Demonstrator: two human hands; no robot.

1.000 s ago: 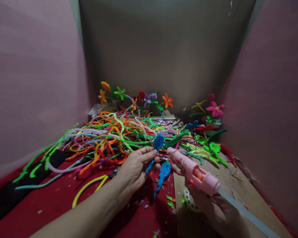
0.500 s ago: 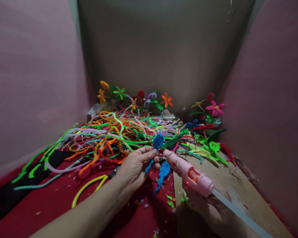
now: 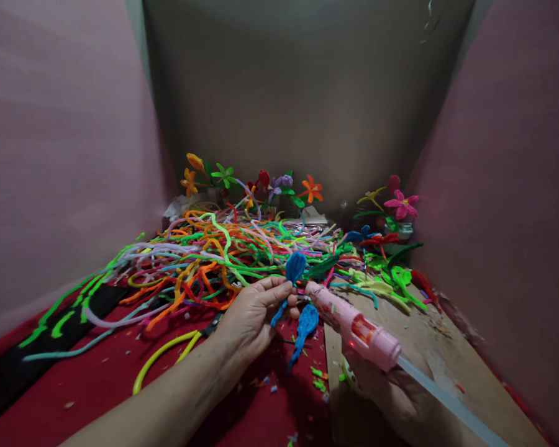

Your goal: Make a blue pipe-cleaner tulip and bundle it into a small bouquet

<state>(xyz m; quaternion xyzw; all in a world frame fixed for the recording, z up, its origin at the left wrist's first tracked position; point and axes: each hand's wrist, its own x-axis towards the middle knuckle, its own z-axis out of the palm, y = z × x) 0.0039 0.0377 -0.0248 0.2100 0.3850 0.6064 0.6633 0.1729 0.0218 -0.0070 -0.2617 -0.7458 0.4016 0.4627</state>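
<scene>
My left hand pinches a blue pipe-cleaner petal between thumb and fingers, its rounded loop pointing up and its tail hanging below. In my right hand is a pink glue gun, a clear glue stick running out of its back and a small red light glowing on its side. The gun's nozzle end is close to the base of the petal; whether they touch I cannot tell. A second blue petal lies just below my left fingertips. Behind the nozzle shows a dark green leaf.
A tangled heap of colourful pipe cleaners spreads across the red cloth. Yellow-handled cutters lie beside my left forearm. Finished flowers stand along the back. A brown board lies under my right hand, with scraps around it.
Both hands keep almost the same pose, with the petal and glue gun still close together. The whole view has shifted very slightly.
</scene>
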